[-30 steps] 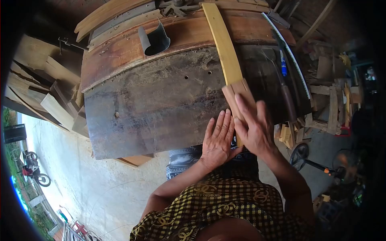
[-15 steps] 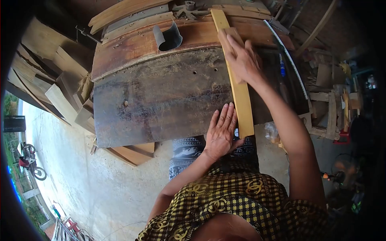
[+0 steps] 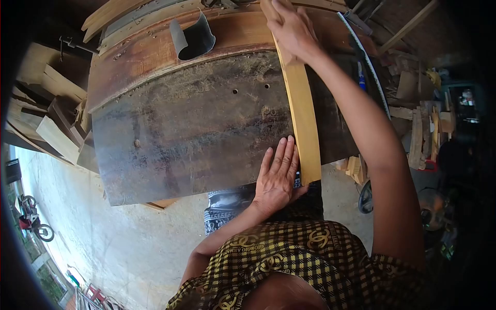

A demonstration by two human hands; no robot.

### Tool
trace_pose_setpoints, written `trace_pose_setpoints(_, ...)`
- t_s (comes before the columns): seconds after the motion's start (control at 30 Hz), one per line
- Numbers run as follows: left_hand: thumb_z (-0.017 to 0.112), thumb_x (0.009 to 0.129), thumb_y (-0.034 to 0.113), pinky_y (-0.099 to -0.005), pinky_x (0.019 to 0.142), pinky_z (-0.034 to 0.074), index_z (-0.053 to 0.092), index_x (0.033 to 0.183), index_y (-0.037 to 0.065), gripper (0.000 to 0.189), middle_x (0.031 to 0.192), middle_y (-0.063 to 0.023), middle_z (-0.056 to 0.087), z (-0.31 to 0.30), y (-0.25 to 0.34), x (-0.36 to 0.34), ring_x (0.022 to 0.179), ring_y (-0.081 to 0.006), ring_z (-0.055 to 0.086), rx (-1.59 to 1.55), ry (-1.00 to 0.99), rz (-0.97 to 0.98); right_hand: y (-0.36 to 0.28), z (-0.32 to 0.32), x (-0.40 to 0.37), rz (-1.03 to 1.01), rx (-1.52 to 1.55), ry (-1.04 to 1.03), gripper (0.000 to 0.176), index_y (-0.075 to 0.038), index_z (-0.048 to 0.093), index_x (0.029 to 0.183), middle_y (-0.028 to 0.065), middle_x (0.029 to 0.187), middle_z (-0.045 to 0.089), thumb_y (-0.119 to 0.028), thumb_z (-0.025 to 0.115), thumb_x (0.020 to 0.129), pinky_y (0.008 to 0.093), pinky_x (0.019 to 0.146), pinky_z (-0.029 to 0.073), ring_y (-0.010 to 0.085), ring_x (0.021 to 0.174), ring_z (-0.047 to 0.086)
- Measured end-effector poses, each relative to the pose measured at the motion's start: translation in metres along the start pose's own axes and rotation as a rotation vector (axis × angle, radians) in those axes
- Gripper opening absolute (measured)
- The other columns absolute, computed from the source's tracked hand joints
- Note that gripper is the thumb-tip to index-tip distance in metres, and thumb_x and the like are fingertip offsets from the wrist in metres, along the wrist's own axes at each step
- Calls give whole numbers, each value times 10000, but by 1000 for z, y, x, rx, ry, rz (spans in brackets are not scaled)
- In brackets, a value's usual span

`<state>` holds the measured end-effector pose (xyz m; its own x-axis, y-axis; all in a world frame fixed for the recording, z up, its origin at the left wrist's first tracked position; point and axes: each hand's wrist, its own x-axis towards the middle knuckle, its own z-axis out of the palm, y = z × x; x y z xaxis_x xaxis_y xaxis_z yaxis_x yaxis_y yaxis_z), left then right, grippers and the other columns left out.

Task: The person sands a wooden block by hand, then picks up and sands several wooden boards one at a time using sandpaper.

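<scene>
A long yellow wooden plank (image 3: 300, 113) lies across the dark worktop (image 3: 191, 119), running from the near edge toward the back. My right hand (image 3: 294, 31) is at the plank's far part, its fingers curled round a brown wooden block (image 3: 268, 11) pressed on the top face. The block's underside is hidden. Flat on the worktop, my left hand (image 3: 277, 178) rests along the left side of the plank's near end. Its fingers are stretched out, and the thumb reaches toward the end of the plank.
A curved grey sheet piece (image 3: 192, 39) stands on the reddish board at the back. A blue-handled tool (image 3: 361, 77) and a white-edged saw-like strip (image 3: 364, 57) lie on the right. Wood offcuts (image 3: 57, 132) are stacked at the left. A motorbike (image 3: 35, 219) stands outside.
My right hand has slid the block farther away along the plank, toward its far end. My left hand stays by the near end. The head view has shifted slightly.
</scene>
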<state>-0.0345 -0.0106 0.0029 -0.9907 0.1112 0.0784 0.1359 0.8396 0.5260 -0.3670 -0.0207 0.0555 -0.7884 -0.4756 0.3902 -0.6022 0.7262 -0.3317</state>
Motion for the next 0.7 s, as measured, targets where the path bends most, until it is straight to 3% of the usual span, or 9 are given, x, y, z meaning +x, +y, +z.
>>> trace_pose_setpoints(0.03,682,785,565,-470,1223,102,294,1527,-13,1018,1623,-188,219,-1,1,1,1523,-295,176,10,27,11,5,10,34,22,138,-112,625,-69,372,1502,173,1527,407,-264,594,951,526,1132,327,458,1404,329)
trace_pose_setpoints(0.07,682,785,565,-470,1223,102,294,1527,-13,1018,1623,-188,219,-1,1,3,1523,-295,176,19,54,7,2,18,60,113,493,-184,645,-35,240,1553,182,1604,264,-104,523,978,425,1144,346,366,1444,317)
trace_pose_setpoints(0.1,681,783,565,-468,1223,106,300,1524,-14,1015,1621,-187,226,0,1,3,1522,-294,182,13,79,17,-4,17,64,80,496,-173,645,-35,240,1553,182,1604,264,-104,523,978,425,1144,346,366,1444,317)
trace_pose_setpoints(0.17,680,782,565,-465,1224,109,306,1522,-15,1012,1618,-185,233,1,2,-4,1520,-294,188,23,115,28,-13,14,57,180,-61,20,609,-295,491,1451,280,1330,532,-460,555,868,513,1029,438,454,1182,554)
trace_pose_setpoints(0.23,672,786,566,-463,1223,131,338,1506,-19,986,1605,-189,263,-1,2,-2,1512,-291,211,48,119,43,-24,0,32,228,-18,8,584,-251,491,1421,274,1364,493,-385,552,855,591,1062,349,415,1335,426)
trace_pose_setpoints(0.3,670,786,571,-464,1220,144,353,1498,-20,978,1593,-192,289,-2,1,-1,1504,-294,231,89,163,49,-35,-20,-7,262,18,-98,618,-245,440,1461,338,1422,386,-368,529,862,600,1051,365,478,1272,472)
trace_pose_setpoints(0.5,661,781,609,-466,1210,183,385,1477,-23,980,1548,-205,370,8,3,-3,1473,-304,301,164,269,98,-50,-60,-166,149,-114,-47,689,-202,400,1501,314,1283,454,-376,577,857,547,981,451,497,1149,542)
trace_pose_setpoints(0.57,656,779,621,-468,1207,190,392,1473,-20,981,1543,-212,375,7,2,-3,1473,-306,298,168,276,97,-56,-76,-198,171,-70,-115,717,-181,394,1502,287,1207,471,-366,615,846,535,917,486,478,1091,576)
trace_pose_setpoints(0.7,728,735,555,-456,1211,193,377,1496,23,992,1547,-187,381,10,3,-4,1471,-310,303,127,294,104,-61,-94,-240,185,-14,-104,713,-175,407,1495,282,1189,478,-353,632,842,526,912,490,476,1080,578)
